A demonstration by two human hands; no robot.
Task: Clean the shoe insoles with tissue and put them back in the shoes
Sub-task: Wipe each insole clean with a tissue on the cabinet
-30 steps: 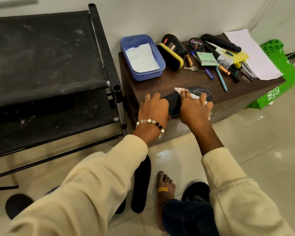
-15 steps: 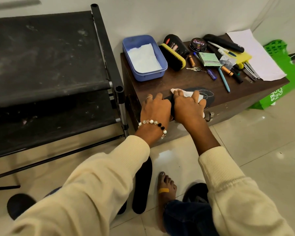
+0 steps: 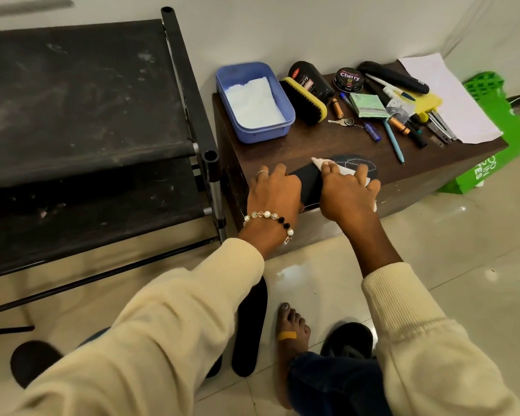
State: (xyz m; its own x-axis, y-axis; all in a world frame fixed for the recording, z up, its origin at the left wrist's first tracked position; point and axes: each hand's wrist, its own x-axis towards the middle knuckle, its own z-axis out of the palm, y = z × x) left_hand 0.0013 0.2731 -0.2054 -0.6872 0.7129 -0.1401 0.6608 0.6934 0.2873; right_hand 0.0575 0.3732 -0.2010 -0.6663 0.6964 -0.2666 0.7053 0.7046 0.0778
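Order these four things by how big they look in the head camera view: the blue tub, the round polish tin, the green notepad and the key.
1. blue tub
2. green notepad
3. round polish tin, close to the notepad, so this order is unsure
4. key

All lie at a similar distance from the camera.

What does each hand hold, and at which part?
Left hand presses the insole at one end; right hand presses the tissue flat on its middle.

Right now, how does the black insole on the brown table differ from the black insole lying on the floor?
The black insole on the brown table is pinned by the left hand and wiped with white tissue by the right hand; the black insole on the floor lies untouched. The table one shows a stitched pattern; the floor one looks plain. Both are black and flat.
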